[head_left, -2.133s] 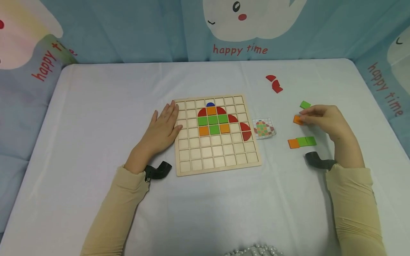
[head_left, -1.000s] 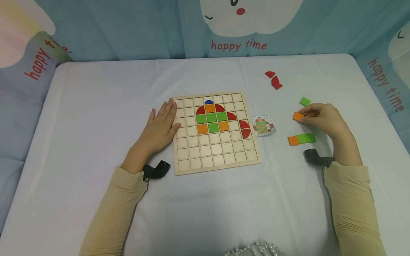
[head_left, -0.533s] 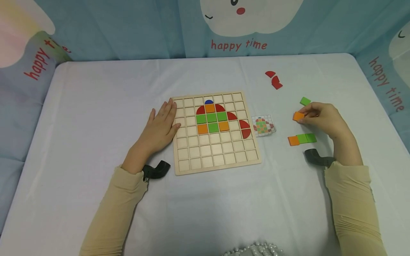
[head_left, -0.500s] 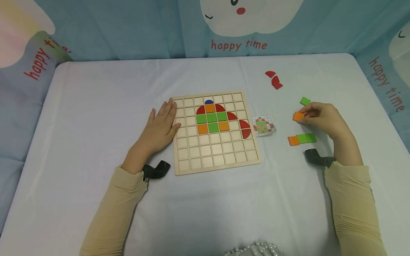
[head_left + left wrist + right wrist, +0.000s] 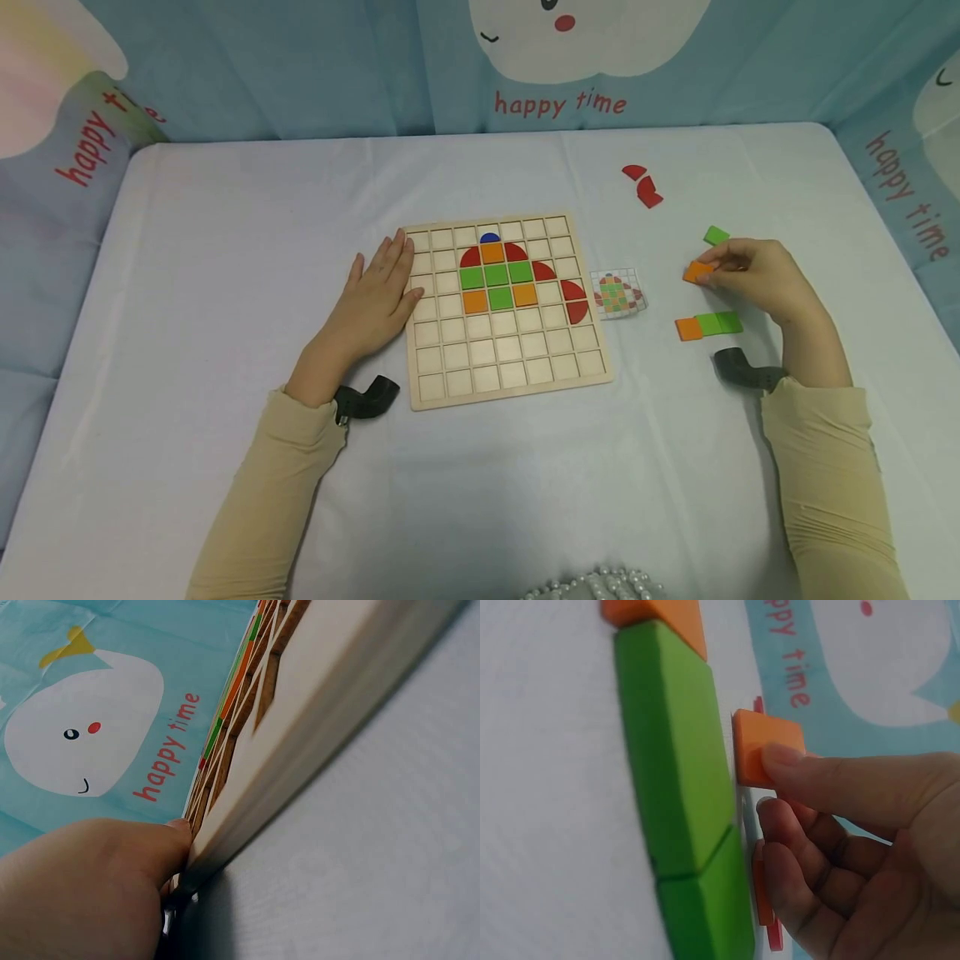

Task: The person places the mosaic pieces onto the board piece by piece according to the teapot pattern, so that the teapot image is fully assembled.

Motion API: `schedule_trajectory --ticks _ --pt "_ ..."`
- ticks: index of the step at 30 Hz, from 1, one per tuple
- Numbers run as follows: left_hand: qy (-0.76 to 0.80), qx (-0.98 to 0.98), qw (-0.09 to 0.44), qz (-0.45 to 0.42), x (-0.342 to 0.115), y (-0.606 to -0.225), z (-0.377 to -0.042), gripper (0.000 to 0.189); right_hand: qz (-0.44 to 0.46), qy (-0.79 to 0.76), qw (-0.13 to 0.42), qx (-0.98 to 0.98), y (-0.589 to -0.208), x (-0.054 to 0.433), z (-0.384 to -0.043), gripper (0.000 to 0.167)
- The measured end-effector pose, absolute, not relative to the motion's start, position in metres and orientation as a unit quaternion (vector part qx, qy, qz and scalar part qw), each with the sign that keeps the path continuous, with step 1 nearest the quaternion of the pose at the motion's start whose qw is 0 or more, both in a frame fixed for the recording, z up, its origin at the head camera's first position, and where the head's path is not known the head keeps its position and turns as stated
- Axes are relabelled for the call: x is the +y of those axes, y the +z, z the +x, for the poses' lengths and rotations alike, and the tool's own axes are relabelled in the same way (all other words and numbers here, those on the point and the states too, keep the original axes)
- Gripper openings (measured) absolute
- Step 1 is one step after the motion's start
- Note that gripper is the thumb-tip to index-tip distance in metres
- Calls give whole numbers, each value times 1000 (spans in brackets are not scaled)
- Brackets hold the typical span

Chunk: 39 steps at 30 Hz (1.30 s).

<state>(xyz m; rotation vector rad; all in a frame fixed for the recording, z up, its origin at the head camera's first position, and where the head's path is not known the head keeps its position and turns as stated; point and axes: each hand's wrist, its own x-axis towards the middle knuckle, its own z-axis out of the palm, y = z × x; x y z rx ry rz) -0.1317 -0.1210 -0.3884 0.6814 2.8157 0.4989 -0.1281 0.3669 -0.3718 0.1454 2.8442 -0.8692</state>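
Note:
The left hand [image 5: 372, 296] lies with its fingers stretched along the left edge of a wooden grid board [image 5: 509, 398]. In the left wrist view its thumb [image 5: 169, 851] rests at the board's rim. An orange square tile [image 5: 696, 272] is pinched by the right hand [image 5: 757, 275], right of the board. The right wrist view shows the thumb [image 5: 795, 766] over that tile, the other fingers loosely bent. On the board sit green tiles [image 5: 496, 275], orange tiles [image 5: 476, 302], red quarter-round pieces [image 5: 573, 290] and a blue half-round piece [image 5: 490, 238].
A small pattern card [image 5: 617, 293] lies against the board's right edge. Nearer the right wrist, an orange tile [image 5: 688, 329] adjoins two green tiles [image 5: 717, 322]. One green tile [image 5: 716, 235] lies behind the right hand. Red pieces [image 5: 647, 192] lie farther back.
The right hand has taken the orange tile between thumb and fingers, and shifted it very slightly to the left. The left hand stays on the board's edge. The head view has tilted a little.

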Motion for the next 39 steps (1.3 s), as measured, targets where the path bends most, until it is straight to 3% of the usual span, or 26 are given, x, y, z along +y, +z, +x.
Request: schedule_trajectory --ticks 16,28,39 --pt "169 953 96 231 -120 -390 -132 64 41 -295 97 950 -357 355 -123 23" --pt "170 953 95 230 -121 -390 -133 65 39 -320 136 937 -349 343 -121 36" --pt "169 953 97 230 -121 -390 -133 65 -8 -312 163 936 -350 335 -123 24"
